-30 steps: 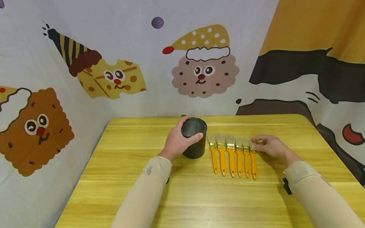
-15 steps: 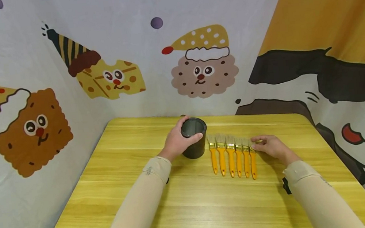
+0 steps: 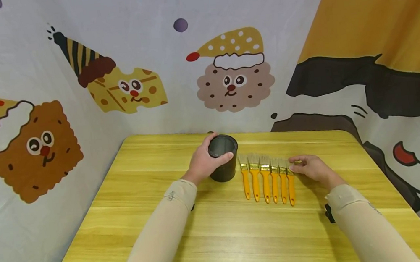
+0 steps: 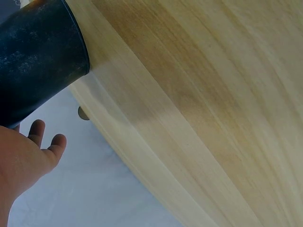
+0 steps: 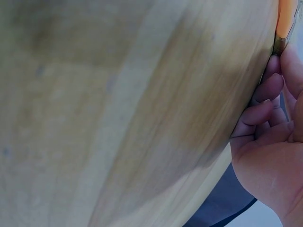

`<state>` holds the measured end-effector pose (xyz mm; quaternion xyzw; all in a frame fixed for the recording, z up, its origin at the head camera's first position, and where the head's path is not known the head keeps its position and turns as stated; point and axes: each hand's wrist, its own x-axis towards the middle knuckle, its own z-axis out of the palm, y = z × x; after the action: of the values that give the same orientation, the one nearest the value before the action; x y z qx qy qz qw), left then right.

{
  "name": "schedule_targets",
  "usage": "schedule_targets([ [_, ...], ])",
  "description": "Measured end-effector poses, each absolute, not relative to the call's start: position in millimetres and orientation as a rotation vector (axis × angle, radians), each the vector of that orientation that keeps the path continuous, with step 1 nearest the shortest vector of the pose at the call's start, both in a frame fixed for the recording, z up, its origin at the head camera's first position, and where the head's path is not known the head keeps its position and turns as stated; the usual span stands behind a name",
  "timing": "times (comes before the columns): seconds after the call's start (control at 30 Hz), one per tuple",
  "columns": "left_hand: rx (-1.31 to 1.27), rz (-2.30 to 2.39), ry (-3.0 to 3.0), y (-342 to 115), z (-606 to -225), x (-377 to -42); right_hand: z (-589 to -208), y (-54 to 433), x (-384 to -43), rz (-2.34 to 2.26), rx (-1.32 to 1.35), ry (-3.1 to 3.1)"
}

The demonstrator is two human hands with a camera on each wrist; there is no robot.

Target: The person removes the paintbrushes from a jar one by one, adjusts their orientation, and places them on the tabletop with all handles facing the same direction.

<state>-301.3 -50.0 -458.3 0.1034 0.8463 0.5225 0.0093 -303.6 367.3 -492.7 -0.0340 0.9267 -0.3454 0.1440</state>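
Note:
A black cylindrical cup point(image 3: 224, 169) stands upright on the wooden table, its open mouth facing up. My left hand point(image 3: 203, 161) grips it from the left, thumb across the near side of the rim. In the left wrist view the cup's dark wall point(image 4: 38, 61) fills the upper left corner. Right of the cup lie several paintbrushes in a row, bristles away from me, with orange handles and gold ferrules. With thumb and fingers, my right hand point(image 3: 314, 169) pinches the rightmost paintbrush point(image 3: 292, 188) near its ferrule. Its orange handle point(image 5: 285, 19) shows at the right wrist view's upper edge.
The other paintbrushes point(image 3: 266, 184) lie side by side between the cup and the pinched one. Behind the yellow wooden table point(image 3: 220, 239) hangs a white cloth point(image 3: 140, 40) printed with cartoon figures, close to its far edge.

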Motion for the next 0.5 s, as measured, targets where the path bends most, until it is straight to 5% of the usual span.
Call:
schedule_targets([
  [0.5,0.317,1.590,2.661,-51.9,-458.6,-302.8,-494.3,367.7,-305.0,-0.988,-0.086,2.666],
])
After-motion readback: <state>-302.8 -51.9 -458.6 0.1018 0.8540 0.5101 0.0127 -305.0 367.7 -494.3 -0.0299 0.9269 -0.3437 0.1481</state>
